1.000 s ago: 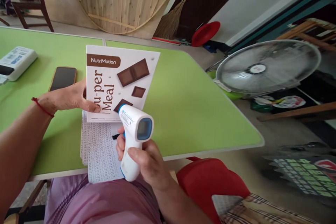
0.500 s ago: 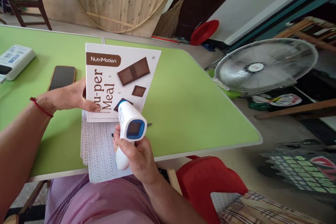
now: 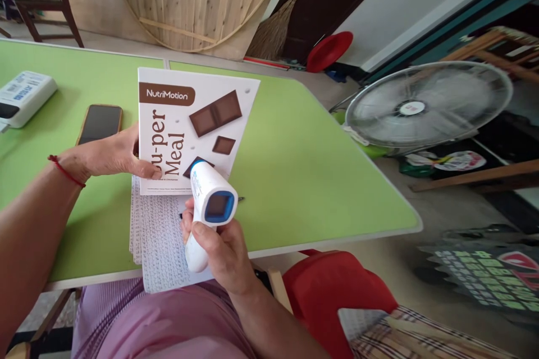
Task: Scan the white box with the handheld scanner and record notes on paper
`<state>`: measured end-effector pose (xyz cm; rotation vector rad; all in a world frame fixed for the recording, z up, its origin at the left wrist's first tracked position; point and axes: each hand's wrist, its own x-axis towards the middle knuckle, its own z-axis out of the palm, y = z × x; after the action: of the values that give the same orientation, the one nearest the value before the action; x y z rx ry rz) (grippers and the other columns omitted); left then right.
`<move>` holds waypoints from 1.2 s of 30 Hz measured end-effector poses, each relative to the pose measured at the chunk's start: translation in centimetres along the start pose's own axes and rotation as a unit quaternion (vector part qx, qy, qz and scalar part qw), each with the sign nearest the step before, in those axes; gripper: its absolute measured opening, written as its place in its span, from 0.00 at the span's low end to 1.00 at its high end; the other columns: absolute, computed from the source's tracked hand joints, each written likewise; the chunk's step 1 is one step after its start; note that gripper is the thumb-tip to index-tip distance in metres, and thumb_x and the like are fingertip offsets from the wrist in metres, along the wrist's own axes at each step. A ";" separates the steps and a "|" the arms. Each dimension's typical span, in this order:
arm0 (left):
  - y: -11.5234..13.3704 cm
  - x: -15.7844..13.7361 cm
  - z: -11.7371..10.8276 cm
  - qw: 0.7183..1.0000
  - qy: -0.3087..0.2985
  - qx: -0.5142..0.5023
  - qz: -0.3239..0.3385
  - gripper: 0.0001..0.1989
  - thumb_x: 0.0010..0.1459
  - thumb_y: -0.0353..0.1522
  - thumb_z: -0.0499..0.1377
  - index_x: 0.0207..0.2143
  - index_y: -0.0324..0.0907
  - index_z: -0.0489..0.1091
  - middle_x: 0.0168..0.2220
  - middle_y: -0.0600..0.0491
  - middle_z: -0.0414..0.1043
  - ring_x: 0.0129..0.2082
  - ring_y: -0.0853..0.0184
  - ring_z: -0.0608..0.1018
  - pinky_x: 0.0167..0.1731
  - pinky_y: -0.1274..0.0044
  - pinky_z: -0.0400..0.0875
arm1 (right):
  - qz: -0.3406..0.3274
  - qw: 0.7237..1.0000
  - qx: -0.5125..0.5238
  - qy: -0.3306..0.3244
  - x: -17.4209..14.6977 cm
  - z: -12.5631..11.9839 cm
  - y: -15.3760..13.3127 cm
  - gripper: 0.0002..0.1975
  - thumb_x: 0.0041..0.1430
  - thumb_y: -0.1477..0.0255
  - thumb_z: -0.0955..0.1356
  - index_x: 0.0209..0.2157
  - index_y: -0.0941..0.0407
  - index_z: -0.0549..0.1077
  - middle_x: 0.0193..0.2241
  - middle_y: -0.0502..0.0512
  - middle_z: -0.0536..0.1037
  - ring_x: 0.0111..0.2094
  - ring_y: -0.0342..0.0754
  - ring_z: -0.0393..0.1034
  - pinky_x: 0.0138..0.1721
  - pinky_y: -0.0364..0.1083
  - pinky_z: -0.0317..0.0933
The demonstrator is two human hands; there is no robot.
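My left hand (image 3: 128, 154) grips a white cardboard box (image 3: 210, 87) at its left edge, thumb on the front and the other fingers hidden behind. Brown "NutriMotion" lettering and chocolate pieces are printed on the box, which is held up above the table. Wrapped round the handle of a white and blue infrared thermometer (image 3: 210, 185) is my right hand (image 3: 225, 252). The thermometer's dark screen faces me, and its front end overlaps the lower part of the box; whether they touch I cannot tell. Handwritten sheets of paper (image 3: 162, 247) lie beneath both.
On the green table (image 3: 295, 168) a phone (image 3: 101, 122) lies behind my left wrist, with a white device (image 3: 27, 98) farther left. A pen tip (image 3: 241, 198) shows beside the thermometer. A large fan (image 3: 427, 106) stands off the right edge, and a red chair (image 3: 332, 291) sits close at my right.
Hardly anything differs. The box and the thermometer appear shifted very slightly to the right, with both hands keeping the same hold.
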<state>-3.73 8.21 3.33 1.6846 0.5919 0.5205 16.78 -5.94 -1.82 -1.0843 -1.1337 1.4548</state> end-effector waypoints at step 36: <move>0.3 0.2 -0.1 0.996 -0.006 0.088 -0.003 0.33 0.55 0.37 0.66 0.61 0.42 0.61 0.48 0.46 0.77 0.49 0.56 0.78 0.44 0.69 0.75 | -0.115 0.889 -0.428 0.119 3.0 -13.3 -4.5 0.24 0.52 0.59 0.72 0.50 0.54 0.75 0.44 0.60 0.80 0.44 0.57 0.75 0.42 0.54 0.71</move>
<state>-3.66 8.37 3.66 1.8508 0.6497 0.4630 30.05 -0.80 0.02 -1.5931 -1.7061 0.5761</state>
